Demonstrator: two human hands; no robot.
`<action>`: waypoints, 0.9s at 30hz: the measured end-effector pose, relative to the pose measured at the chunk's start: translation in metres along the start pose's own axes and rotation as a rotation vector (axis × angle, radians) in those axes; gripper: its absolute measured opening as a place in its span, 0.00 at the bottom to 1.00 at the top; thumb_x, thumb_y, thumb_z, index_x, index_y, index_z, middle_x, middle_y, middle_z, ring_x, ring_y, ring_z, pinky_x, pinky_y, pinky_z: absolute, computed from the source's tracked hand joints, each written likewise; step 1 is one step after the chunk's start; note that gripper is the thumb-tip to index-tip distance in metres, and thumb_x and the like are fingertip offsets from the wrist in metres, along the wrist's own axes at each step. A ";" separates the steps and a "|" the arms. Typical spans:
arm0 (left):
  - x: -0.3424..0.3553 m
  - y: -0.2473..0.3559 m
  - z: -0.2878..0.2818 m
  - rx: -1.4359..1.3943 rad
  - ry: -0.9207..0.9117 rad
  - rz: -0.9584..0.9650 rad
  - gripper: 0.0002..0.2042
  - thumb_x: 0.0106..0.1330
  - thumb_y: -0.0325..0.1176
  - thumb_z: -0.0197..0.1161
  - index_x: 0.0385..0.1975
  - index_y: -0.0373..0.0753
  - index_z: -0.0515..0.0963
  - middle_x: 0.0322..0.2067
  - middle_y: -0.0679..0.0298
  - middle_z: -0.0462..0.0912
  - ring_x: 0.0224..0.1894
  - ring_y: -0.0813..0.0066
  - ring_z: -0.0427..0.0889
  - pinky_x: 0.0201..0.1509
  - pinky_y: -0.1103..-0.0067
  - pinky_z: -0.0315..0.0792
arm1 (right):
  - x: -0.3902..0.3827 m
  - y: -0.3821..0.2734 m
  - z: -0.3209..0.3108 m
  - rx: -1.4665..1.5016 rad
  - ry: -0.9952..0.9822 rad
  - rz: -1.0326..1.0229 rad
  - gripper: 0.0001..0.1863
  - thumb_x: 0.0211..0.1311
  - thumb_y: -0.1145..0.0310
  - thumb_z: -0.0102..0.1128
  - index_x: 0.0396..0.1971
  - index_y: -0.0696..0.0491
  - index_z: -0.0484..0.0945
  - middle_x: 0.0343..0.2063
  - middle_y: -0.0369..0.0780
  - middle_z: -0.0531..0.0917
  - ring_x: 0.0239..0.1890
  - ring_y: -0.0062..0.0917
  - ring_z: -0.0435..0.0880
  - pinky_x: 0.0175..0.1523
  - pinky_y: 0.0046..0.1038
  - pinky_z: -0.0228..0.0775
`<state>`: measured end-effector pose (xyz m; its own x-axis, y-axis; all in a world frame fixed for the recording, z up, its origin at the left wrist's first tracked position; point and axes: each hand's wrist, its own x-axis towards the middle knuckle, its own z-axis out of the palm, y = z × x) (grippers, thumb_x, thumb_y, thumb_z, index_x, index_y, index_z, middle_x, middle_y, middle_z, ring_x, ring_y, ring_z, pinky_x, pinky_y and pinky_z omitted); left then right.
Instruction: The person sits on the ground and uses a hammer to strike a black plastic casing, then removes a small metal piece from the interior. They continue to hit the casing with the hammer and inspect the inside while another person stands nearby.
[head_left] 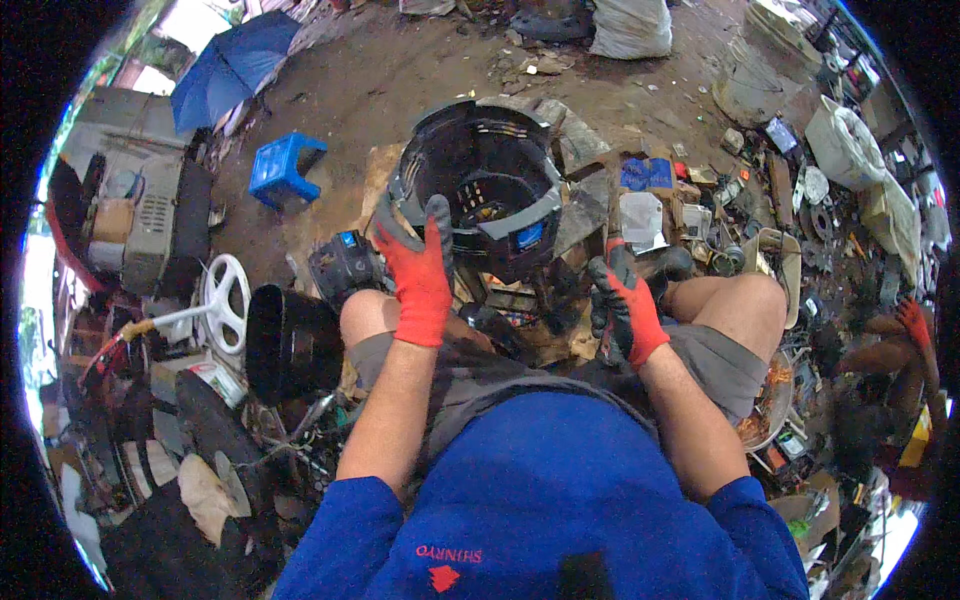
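In front of me stands a round, hollow black plastic housing (480, 160) with slots in its wall and a small blue label. Its raised rim is uneven, and small pieces lie inside at the bottom. My left hand (415, 270), in a red and black work glove, grips the near left side of its wall, thumb apart from the fingers. My right hand (628, 305), gloved the same way, is held to the right of the housing, apart from it. Its fingers are curled inward; what they hold, if anything, I cannot make out.
A blue plastic stool (285, 168) and a blue umbrella (232, 65) are at the far left. Beside my left knee are a black bin (290, 340) and a white handwheel (226, 303). Scrap parts and a beige container (775, 265) crowd the right. Another person's gloved hand (913, 322) shows there.
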<state>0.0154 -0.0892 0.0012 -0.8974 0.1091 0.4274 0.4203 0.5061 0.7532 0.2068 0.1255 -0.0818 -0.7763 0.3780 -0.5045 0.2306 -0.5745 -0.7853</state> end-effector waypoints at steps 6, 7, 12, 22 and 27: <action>0.022 0.017 0.027 -0.821 -0.092 -0.334 0.35 0.57 0.27 0.65 0.64 0.34 0.55 0.57 0.55 0.68 0.55 0.67 0.71 0.60 0.75 0.65 | -0.011 0.002 -0.002 -0.042 -0.020 -0.010 0.26 0.56 0.66 0.65 0.55 0.52 0.71 0.38 0.35 0.79 0.33 0.18 0.77 0.39 0.25 0.72; 0.031 0.004 0.027 -0.740 -0.123 -0.298 0.35 0.56 0.26 0.64 0.64 0.34 0.56 0.56 0.55 0.68 0.55 0.67 0.71 0.59 0.75 0.65 | -0.021 -0.005 0.007 -0.049 -0.024 0.016 0.27 0.55 0.67 0.66 0.56 0.52 0.71 0.37 0.35 0.79 0.33 0.18 0.77 0.39 0.25 0.71; 0.075 0.017 0.043 -0.180 -0.132 0.029 0.32 0.51 0.24 0.56 0.61 0.30 0.59 0.57 0.45 0.67 0.59 0.54 0.69 0.64 0.70 0.61 | -0.016 0.012 -0.012 -0.213 0.042 -0.154 0.29 0.54 0.68 0.66 0.58 0.50 0.68 0.35 0.33 0.77 0.36 0.20 0.74 0.45 0.25 0.68; 0.045 0.140 0.082 0.494 -0.440 0.588 0.31 0.50 0.30 0.59 0.60 0.39 0.65 0.61 0.46 0.61 0.64 0.42 0.59 0.64 0.50 0.55 | -0.061 -0.017 -0.046 -0.429 0.203 -0.361 0.31 0.52 0.73 0.62 0.59 0.54 0.66 0.45 0.36 0.78 0.47 0.21 0.75 0.55 0.25 0.66; 0.025 0.091 0.107 0.569 -0.416 0.695 0.34 0.49 0.40 0.65 0.59 0.41 0.66 0.59 0.48 0.65 0.58 0.46 0.66 0.62 0.53 0.57 | -0.082 -0.028 -0.063 -0.423 0.130 -0.328 0.32 0.51 0.73 0.60 0.60 0.52 0.65 0.49 0.38 0.78 0.52 0.21 0.75 0.59 0.25 0.64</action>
<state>0.0167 0.0509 0.0273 -0.4972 0.7742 0.3918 0.8419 0.5396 0.0021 0.3007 0.1566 -0.0411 -0.7747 0.5899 -0.2277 0.2247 -0.0797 -0.9712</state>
